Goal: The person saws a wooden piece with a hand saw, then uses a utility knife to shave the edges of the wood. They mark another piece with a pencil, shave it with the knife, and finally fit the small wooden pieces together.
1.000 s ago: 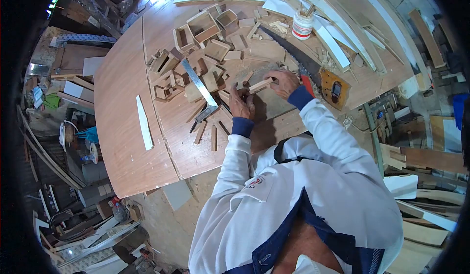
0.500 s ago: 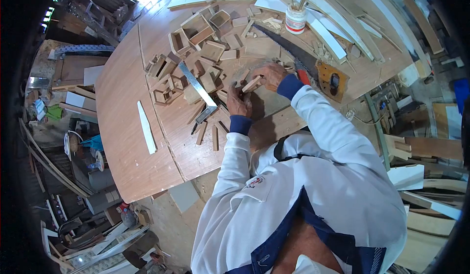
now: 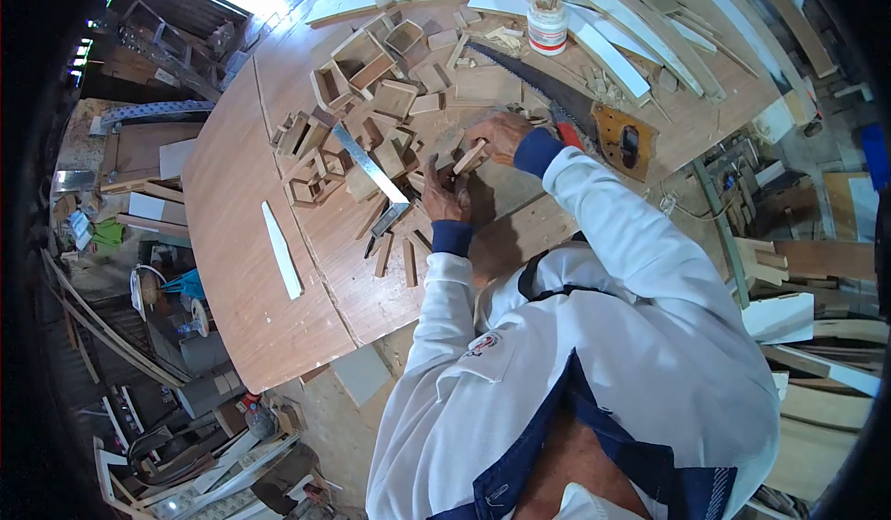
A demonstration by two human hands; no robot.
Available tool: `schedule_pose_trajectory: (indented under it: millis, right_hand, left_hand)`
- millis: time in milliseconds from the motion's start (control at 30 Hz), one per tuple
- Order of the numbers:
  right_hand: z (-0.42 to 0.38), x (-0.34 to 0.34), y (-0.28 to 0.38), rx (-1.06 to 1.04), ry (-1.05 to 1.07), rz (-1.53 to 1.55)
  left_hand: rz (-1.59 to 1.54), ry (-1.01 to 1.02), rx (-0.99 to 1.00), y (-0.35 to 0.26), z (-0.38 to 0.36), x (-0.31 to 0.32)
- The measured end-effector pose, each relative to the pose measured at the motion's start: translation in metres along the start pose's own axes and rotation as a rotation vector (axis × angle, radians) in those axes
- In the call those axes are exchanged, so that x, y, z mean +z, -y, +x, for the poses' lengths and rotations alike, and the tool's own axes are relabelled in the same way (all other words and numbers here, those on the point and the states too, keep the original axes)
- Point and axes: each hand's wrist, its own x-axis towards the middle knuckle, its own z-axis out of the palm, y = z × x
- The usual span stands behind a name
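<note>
A small pale wooden block is held between my two hands above the table. My right hand closes on its upper end with fingers bent. My left hand is curled at the lower end, fingers closed against the wood; part of its grip is hidden. Just left of that hand lies a try square with a shiny metal blade. Short wooden strips rest by my left wrist. Past my right hand is a hand saw with a wooden handle, and something red lies beside its blade.
Small wooden box frames and offcuts crowd the table beyond my left hand. A white tub holding sticks stands at the back, near long curved boards. A white pointed strip lies at left. Timber is stacked off the right edge.
Both hands stay together around the wooden block, with only a slight shift. The whole view has turned and moved a little; the tools and offcuts lie as before.
</note>
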Motion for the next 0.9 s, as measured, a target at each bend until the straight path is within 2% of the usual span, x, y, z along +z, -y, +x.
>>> schedule_pose_trajectory:
  millis: [133, 233, 367, 467, 533, 567, 667, 733, 767, 833, 867, 900]
  right_hand:
    - [0.003, -0.009, 0.01, 0.126, 0.078, 0.019]
    - [0.0, -0.008, 0.005, 0.004, -0.012, 0.049]
    - [-0.004, -0.01, 0.009, 0.074, 0.042, 0.05]
    - [-0.007, -0.007, 0.008, 0.057, -0.037, 0.028]
    - [-0.008, -0.01, 0.01, 0.184, 0.114, 0.029]
    - [-0.009, -0.009, 0.01, 0.184, 0.114, 0.029]
    - [-0.014, 0.002, 0.004, 0.207, 0.094, -0.057]
    - [-0.016, 0.007, -0.001, 0.114, -0.05, -0.042]
    - [-0.018, 0.009, -0.005, 0.11, -0.049, -0.041]
    - [-0.023, -0.004, -0.001, 0.311, -0.084, 0.032]
    - [-0.024, 0.015, -0.023, 0.277, -0.175, 0.056]
    - [-0.027, 0.013, -0.023, 0.275, -0.173, 0.055]
  left_hand:
    - [0.058, 0.012, -0.05, -0.008, 0.001, -0.003]
    - [0.098, 0.006, -0.022, -0.004, 0.002, -0.002]
    - [0.105, 0.017, -0.029, -0.003, 0.002, -0.002]
    - [0.088, 0.013, -0.026, -0.002, 0.002, -0.002]
    - [0.064, 0.012, -0.004, -0.003, 0.001, -0.002]
    - [0.064, 0.012, -0.005, -0.003, 0.001, -0.002]
    - [0.018, 0.01, -0.026, -0.003, 0.0, -0.001]
    - [0.05, 0.01, -0.008, -0.001, 0.001, -0.001]
    - [0.052, 0.007, -0.009, 0.001, 0.001, -0.001]
    - [0.033, 0.043, 0.017, 0.006, 0.001, 0.001]
    - [0.033, 0.04, 0.015, 0.008, 0.0, 0.002]
    - [0.03, 0.032, 0.019, 0.007, 0.0, 0.003]
